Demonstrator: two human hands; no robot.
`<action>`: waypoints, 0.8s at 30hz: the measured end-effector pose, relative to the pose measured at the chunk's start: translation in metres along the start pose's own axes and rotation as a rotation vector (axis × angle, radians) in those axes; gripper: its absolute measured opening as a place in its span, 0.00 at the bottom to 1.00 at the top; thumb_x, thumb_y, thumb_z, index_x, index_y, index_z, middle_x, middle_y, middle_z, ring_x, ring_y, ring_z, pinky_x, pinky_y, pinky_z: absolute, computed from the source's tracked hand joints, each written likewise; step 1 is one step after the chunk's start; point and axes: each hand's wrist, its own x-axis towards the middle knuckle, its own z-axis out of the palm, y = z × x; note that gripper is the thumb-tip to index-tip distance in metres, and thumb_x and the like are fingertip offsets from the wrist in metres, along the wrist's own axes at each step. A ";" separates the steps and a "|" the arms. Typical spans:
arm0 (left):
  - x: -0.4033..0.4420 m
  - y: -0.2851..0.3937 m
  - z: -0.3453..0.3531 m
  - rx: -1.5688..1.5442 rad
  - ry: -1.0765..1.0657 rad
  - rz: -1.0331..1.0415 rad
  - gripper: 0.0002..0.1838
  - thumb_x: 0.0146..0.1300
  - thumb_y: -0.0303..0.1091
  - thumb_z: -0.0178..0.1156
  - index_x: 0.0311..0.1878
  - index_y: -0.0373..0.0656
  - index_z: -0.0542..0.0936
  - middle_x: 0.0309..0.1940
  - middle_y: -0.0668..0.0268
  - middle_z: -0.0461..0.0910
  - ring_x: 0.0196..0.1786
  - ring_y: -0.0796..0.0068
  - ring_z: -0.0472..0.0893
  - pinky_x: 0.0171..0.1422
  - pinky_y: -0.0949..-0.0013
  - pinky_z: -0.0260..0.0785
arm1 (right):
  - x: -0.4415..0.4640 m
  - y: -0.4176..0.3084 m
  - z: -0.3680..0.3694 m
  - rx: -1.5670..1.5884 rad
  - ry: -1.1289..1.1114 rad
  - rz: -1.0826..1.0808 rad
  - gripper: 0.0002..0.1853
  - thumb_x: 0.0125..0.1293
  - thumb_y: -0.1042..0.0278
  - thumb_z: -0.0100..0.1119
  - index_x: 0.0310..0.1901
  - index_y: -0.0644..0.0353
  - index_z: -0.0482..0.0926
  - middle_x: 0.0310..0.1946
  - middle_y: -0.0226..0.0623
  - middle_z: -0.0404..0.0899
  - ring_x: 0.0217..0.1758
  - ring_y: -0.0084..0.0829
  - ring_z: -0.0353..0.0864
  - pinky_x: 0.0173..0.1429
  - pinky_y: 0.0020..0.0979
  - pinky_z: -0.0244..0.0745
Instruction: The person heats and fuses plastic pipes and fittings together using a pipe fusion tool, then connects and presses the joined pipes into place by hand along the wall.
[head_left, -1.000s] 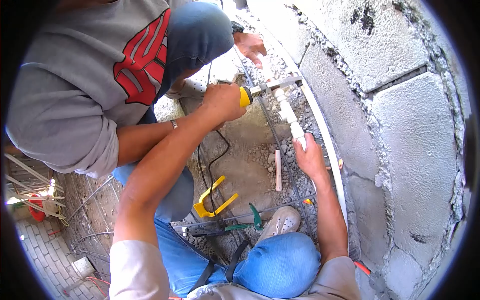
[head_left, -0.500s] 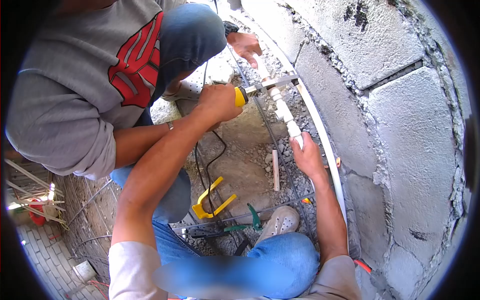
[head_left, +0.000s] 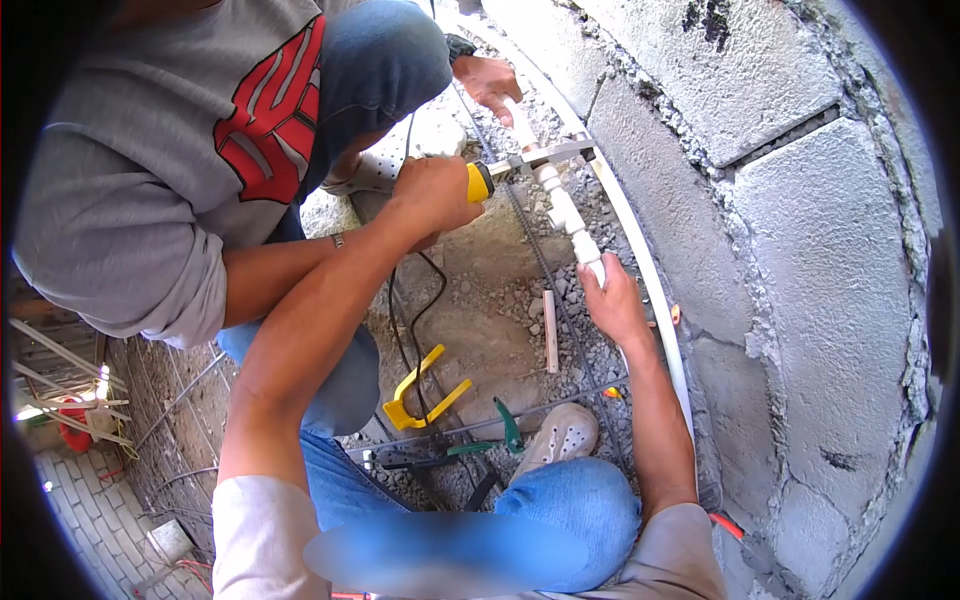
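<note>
My left hand is wrapped round the yellow-and-black handle of a corded tool. The tool's flat metal heating plate lies across the line of white pipe, between an upper pipe piece and a white fitting assembly. Closed round the lower end of that assembly is my right hand. A co-worker's hand holds the upper pipe piece. The co-worker's other hand is mostly hidden behind my left hand.
A co-worker in a grey shirt crouches at the left. A long white pipe runs beside the block wall. On the rubble are steel bars, a yellow stand, a green tool, a short white strip and a black cord.
The heating plate, fittings and both my hands have shifted slightly left and up in view. The co-worker's hand on the upper pipe piece has also shifted slightly left. The grips look the same.
</note>
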 end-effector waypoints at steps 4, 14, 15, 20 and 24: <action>-0.002 0.002 -0.002 -0.008 -0.011 -0.018 0.26 0.54 0.52 0.70 0.46 0.39 0.86 0.44 0.53 0.88 0.49 0.56 0.87 0.57 0.57 0.76 | -0.002 -0.004 -0.001 -0.010 -0.017 0.033 0.18 0.74 0.54 0.56 0.45 0.65 0.74 0.34 0.59 0.83 0.41 0.59 0.85 0.43 0.49 0.76; -0.003 -0.005 0.004 -0.009 0.044 0.032 0.28 0.53 0.54 0.69 0.45 0.37 0.82 0.39 0.50 0.86 0.45 0.51 0.86 0.53 0.53 0.76 | -0.002 0.004 0.008 0.001 0.013 -0.024 0.18 0.74 0.54 0.57 0.45 0.66 0.74 0.32 0.58 0.82 0.39 0.57 0.85 0.41 0.48 0.75; -0.003 -0.005 0.004 -0.006 0.038 0.033 0.28 0.53 0.54 0.69 0.45 0.37 0.82 0.39 0.50 0.86 0.45 0.51 0.86 0.53 0.53 0.76 | -0.002 0.004 0.008 0.010 0.013 -0.025 0.18 0.74 0.54 0.57 0.45 0.66 0.74 0.32 0.57 0.82 0.39 0.57 0.85 0.41 0.48 0.75; -0.003 -0.004 0.005 -0.011 0.022 0.022 0.28 0.53 0.54 0.68 0.45 0.37 0.82 0.39 0.50 0.86 0.45 0.51 0.86 0.53 0.53 0.76 | -0.002 0.005 0.009 0.025 0.019 -0.029 0.18 0.74 0.54 0.57 0.45 0.66 0.75 0.32 0.57 0.82 0.38 0.56 0.85 0.41 0.47 0.75; -0.003 -0.001 0.005 0.004 0.023 0.015 0.28 0.54 0.54 0.67 0.45 0.37 0.82 0.38 0.51 0.86 0.45 0.51 0.86 0.53 0.53 0.76 | -0.001 0.006 0.009 0.017 0.019 -0.027 0.18 0.74 0.54 0.57 0.46 0.66 0.75 0.32 0.58 0.82 0.38 0.56 0.85 0.41 0.47 0.75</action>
